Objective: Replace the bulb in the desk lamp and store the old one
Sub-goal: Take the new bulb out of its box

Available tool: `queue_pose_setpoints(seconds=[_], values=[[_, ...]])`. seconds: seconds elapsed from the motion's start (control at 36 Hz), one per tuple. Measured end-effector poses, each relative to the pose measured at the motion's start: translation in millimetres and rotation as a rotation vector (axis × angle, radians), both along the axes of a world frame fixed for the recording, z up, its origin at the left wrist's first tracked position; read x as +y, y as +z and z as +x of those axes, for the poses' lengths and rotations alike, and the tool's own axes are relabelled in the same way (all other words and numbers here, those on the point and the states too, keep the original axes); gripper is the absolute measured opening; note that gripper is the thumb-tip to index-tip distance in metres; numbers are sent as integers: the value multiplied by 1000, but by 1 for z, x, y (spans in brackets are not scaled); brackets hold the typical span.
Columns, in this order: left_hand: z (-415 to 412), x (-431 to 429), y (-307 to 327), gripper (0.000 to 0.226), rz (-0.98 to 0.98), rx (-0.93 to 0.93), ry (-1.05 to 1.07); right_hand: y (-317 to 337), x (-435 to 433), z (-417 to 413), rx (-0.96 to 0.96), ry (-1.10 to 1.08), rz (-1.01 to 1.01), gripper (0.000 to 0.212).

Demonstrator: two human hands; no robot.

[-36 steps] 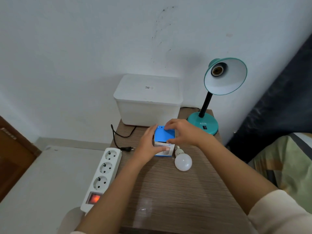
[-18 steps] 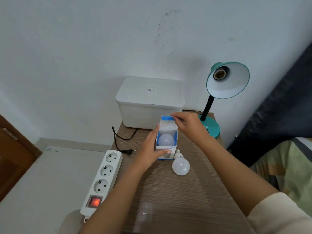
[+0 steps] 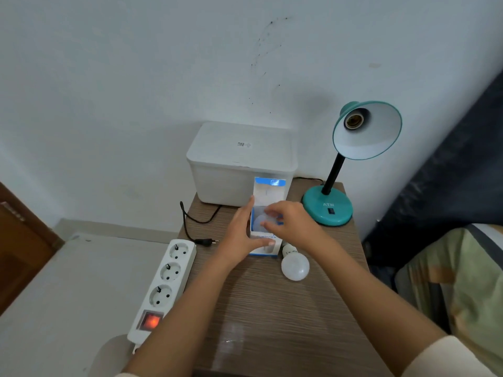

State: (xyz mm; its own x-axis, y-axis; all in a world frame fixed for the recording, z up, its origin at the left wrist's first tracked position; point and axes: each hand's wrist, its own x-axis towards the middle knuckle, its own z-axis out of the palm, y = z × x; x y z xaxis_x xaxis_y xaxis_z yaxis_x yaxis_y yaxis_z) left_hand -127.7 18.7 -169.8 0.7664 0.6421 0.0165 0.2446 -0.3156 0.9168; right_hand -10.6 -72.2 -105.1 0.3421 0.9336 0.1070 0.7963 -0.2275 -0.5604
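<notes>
A small blue-and-white bulb box [image 3: 265, 247] stands on the wooden table [image 3: 272, 308] with its top flap [image 3: 269, 190] folded up. My left hand [image 3: 242, 235] grips the box's left side and front. My right hand [image 3: 288, 223] reaches into the open top, fingers on the white bulb inside [image 3: 258, 223], partly hidden. A second white bulb [image 3: 294, 263] lies loose on the table just right of the box. The teal desk lamp [image 3: 328, 206] stands at the back right, its socket [image 3: 353, 121] bare.
A white lidded storage bin [image 3: 242, 161] sits against the wall behind the box. A white power strip [image 3: 163, 287] with a lit red switch lies at the table's left edge, the lamp's black plug [image 3: 206, 242] loose beside it. Bedding lies to the right.
The box's blue flap was lifted open by my right hand, exposing a bulb. That hand has now moved down from the flap into the box's mouth.
</notes>
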Motion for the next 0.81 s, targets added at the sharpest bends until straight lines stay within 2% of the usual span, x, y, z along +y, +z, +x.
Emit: queue_pose_setpoints(seconds=[0.14, 0.31, 0.47, 0.67, 0.81], values=[[0, -1, 4, 106, -4, 12, -17, 5, 18, -5, 22, 46, -245, 21], [1, -1, 4, 106, 3, 33, -14, 11, 35, -4, -3, 43, -455, 24], [2, -1, 5, 109, 33, 59, -10, 15, 32, -1, -5, 15, -403, 23], [3, -4, 6, 112, 46, 63, -32, 20, 14, 6, -79, -28, -251, 37], [7, -6, 9, 114, 39, 79, -41, 18, 3, 6, -74, 8, -255, 45]])
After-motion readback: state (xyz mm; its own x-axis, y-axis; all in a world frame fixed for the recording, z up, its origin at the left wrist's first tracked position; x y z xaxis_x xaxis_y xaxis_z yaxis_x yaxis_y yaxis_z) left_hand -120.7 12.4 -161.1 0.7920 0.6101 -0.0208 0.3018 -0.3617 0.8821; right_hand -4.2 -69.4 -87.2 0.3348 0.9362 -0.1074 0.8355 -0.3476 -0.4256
